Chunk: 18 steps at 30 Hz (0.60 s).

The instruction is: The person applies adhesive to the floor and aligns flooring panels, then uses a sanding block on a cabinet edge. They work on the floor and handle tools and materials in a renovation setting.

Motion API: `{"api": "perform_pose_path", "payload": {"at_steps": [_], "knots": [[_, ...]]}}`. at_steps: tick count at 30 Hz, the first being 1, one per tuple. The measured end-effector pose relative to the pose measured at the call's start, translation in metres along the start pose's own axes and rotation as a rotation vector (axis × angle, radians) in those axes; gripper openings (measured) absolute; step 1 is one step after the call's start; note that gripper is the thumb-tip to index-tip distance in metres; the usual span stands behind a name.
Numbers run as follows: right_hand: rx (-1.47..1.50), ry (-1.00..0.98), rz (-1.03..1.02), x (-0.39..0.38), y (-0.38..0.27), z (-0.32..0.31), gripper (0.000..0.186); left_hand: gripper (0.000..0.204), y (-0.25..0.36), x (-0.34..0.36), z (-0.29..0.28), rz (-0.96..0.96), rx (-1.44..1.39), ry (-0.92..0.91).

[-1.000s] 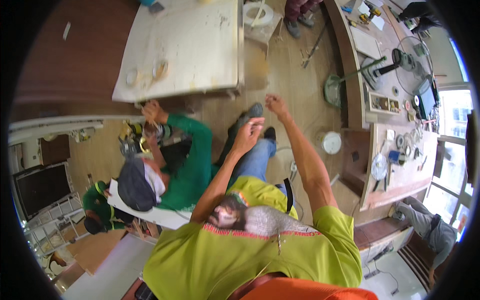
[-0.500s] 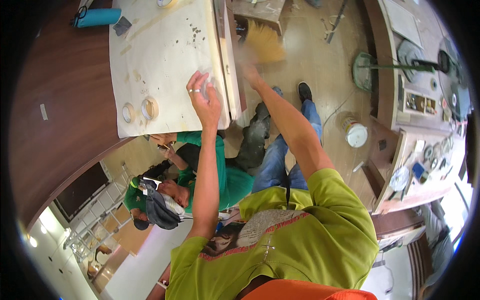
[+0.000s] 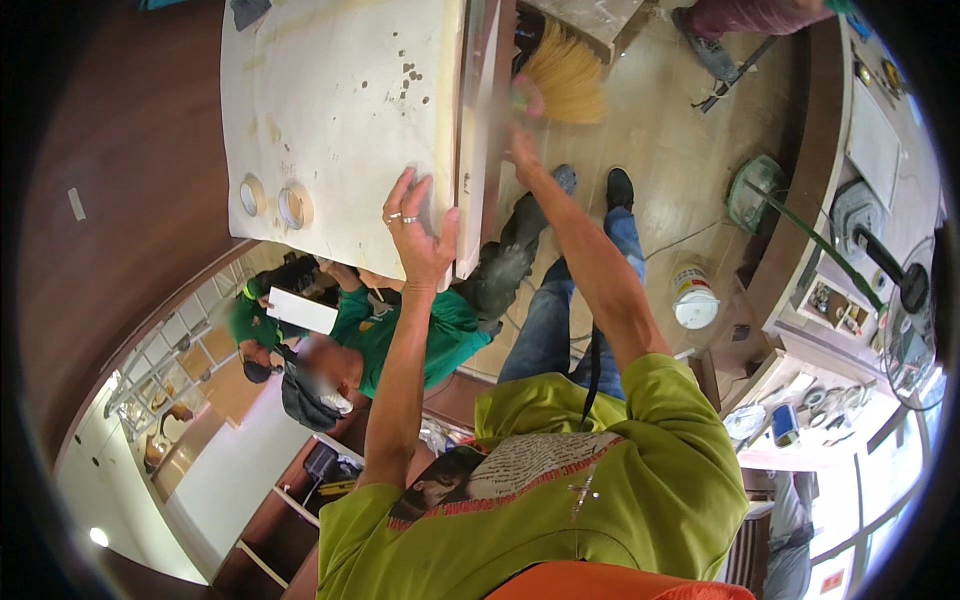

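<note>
My left hand (image 3: 420, 235) rests open, fingers spread, on the near right corner of a white-covered worktop (image 3: 330, 140). Beyond the worktop's right edge, my right hand (image 3: 523, 160) is closed round the grip of a broom (image 3: 565, 82). Its yellow straw bristles fan out to the right from a pink binding. The edge and some blur partly hide those fingers. Two rolls of masking tape (image 3: 294, 206) stand on the worktop, left of my left hand. Small dark specks (image 3: 407, 80) lie scattered farther up.
Beside the worktop's near edge, a co-worker in green (image 3: 420, 345) is low down by my left arm. Another person's leg (image 3: 712, 45) shows at the far right. A white bucket (image 3: 694, 300), a green dustpan (image 3: 757, 195) and a fan (image 3: 910, 325) stand to the right.
My left hand has come down onto the worktop's corner, nearer me. My right hand and the broom have shifted slightly right. Another person's leg has appeared at the top right.
</note>
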State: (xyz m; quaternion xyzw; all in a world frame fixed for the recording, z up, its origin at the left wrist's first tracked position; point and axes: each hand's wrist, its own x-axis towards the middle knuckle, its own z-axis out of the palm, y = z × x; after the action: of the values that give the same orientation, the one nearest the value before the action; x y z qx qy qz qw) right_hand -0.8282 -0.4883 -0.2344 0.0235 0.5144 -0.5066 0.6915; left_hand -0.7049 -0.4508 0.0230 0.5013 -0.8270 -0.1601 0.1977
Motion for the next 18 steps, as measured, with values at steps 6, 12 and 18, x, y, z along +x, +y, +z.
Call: {"api": "perform_pose_path", "payload": {"at_steps": [6, 12, 18], "knots": [[-0.123, 0.093, -0.194, 0.022, 0.023, -0.028, 0.055, 0.065, -0.004, 0.007, 0.005, 0.029, -0.015, -0.032], [-0.159, 0.214, -0.242, 0.007, 0.012, -0.014, 0.053, 0.072, -0.003, 0.007, -0.002, 0.005, 0.014, -0.055], [-0.196, 0.177, -0.442, 0.048, 0.047, -0.032, 0.052, 0.075, -0.006, 0.013, 0.003, 0.048, 0.108, -0.069]]}}
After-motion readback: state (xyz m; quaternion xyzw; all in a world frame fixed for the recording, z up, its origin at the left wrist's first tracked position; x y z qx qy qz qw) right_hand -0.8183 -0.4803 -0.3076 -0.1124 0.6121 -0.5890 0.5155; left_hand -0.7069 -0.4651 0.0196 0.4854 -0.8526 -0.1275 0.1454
